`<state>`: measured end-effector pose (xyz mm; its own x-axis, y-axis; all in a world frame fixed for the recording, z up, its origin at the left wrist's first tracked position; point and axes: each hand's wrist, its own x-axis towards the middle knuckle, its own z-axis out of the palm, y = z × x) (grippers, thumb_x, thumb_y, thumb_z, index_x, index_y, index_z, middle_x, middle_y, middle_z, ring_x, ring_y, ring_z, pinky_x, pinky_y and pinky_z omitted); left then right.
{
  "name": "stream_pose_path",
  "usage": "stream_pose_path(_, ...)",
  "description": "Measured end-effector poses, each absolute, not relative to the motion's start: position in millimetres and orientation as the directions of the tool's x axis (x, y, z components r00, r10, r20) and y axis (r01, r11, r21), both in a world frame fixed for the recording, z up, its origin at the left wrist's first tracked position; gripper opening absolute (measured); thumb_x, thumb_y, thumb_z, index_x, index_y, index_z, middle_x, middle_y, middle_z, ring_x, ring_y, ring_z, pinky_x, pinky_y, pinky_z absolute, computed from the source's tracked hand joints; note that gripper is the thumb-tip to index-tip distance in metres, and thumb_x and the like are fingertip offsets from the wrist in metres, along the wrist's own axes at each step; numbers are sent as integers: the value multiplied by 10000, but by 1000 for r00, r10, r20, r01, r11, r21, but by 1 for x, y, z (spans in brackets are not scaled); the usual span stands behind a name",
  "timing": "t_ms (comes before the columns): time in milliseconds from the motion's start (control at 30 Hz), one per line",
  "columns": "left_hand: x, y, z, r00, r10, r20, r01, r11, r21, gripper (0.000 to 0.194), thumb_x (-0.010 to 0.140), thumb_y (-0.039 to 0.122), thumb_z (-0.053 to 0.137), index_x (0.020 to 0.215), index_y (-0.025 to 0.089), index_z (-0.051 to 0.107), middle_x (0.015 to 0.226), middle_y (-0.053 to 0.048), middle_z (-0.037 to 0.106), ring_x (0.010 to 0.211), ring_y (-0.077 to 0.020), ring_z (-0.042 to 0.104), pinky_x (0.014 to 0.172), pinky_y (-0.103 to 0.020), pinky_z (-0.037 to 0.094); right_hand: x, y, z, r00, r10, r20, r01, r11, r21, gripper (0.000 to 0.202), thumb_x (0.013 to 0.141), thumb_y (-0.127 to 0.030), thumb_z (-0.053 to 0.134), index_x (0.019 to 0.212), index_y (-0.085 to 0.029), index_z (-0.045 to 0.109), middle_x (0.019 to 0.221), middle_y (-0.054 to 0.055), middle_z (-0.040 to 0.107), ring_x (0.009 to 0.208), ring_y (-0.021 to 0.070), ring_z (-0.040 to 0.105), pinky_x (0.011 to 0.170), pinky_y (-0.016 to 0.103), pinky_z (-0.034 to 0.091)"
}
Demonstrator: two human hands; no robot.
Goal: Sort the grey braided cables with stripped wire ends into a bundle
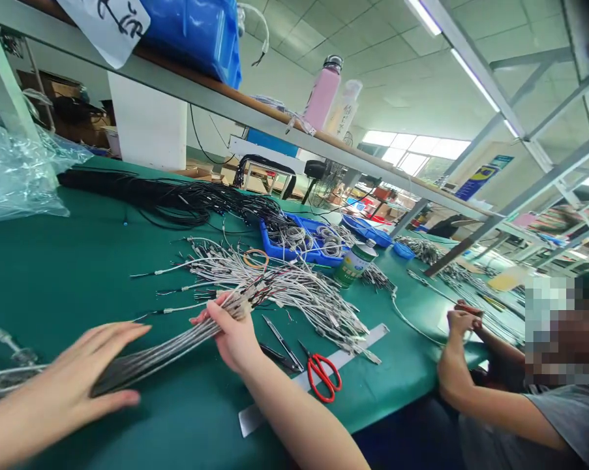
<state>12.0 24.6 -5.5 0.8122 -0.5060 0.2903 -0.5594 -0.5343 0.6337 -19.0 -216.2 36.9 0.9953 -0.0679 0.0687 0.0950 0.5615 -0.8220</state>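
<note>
My right hand [233, 329] is wrapped round a bundle of grey cables [177, 349] close to their connector ends, where thin dark and red wires fan out. Further down the same bundle, my left hand [79, 372] has its fingers stretched and thumb apart, beside or lightly against the cables. Whether its palm touches them I cannot tell. Just beyond my right hand lies a broad heap of loose grey cables [304, 294] with white connectors. A few single cables stick out of it to the left. An orange ring [256, 259] rests on the heap.
Red-handled scissors [323, 377], a steel ruler [372, 336] and tweezers [280, 339] lie near the front edge. Behind the heap are a green can [355, 263], a blue tray [274, 248] of coiled cables and black cables [177, 199]. At right a co-worker's hands [463, 320] hold a cable.
</note>
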Motion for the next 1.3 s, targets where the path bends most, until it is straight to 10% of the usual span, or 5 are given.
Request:
stream_pose_path(200,-12,-95,37,839,-541,-57,-264,-497,827,448,771,397,615,1145,150,621,1229,-189,614,1162,-420,543,1013,-545,387,-27,-233,33,995,-76,60,83,340,-937,312,685,-368,797,768,-157,582,751,2,598,703,119,563,758,253,498)
stream_pose_path(500,0,-83,28,745,-648,-159,60,-172,983,406,847,565,533,819,161,561,656,-6,528,594,-142,493,562,-235,435,-36,-244,23,988,151,39,-4,277,-961,330,753,-410,768,919,-162,628,816,23,625,680,134,584,679,266,501)
stream_pose_path(733,-5,-84,27,751,-631,-193,182,-83,980,395,876,535,545,915,143,578,664,1,514,569,-113,467,569,-228,416,-25,-249,17,995,-96,40,76,409,-909,290,839,-437,684,880,-159,609,933,43,629,777,117,562,689,226,452)
stream_pose_path(1133,-12,-84,38,972,-221,-83,45,-168,985,368,853,540,563,928,200,685,878,-51,697,848,-226,628,833,-299,480,-31,-248,20,991,-97,94,127,434,-892,285,915,-462,575,931,-188,499,742,-5,581,573,83,464,573,210,383)
stream_pose_path(1300,1,-76,45,979,-172,-114,158,267,951,277,883,417,609,744,179,635,580,12,513,609,-124,504,617,-207,480,-33,-254,22,988,135,71,20,348,-937,316,917,-461,586,987,-153,603,617,-21,526,436,60,371,438,195,298)
